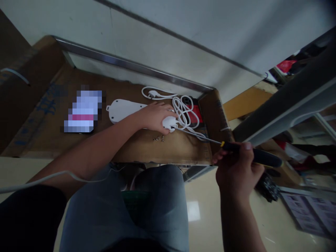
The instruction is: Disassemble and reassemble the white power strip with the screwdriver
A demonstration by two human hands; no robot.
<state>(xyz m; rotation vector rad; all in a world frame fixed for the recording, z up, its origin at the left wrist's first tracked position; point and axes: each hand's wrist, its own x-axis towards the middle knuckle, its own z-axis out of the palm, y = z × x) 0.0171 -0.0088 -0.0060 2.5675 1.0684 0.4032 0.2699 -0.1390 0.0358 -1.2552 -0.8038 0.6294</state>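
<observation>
A white power strip (127, 107) lies on a cardboard-lined shelf, its underside with screw holes facing up. My left hand (156, 117) is closed over its right part and grips it. My right hand (237, 168) is wrapped around the dark handle of a long screwdriver (252, 154). The screwdriver's thin shaft runs left, and its tip meets the right end of the power strip beside my left fingers. Several small screws (159, 139) lie on the cardboard just in front of the strip. Its white cord (183, 112) is coiled at the right, with the plug (153, 93) behind the strip.
A pixelated bright object (84, 112) lies at the left of the cardboard lining (178, 150). A red and black object (194, 108) sits under the cord. Raised cardboard sides bound the shelf, and a grey metal post (283, 94) stands at the right. A white cable crosses my left arm.
</observation>
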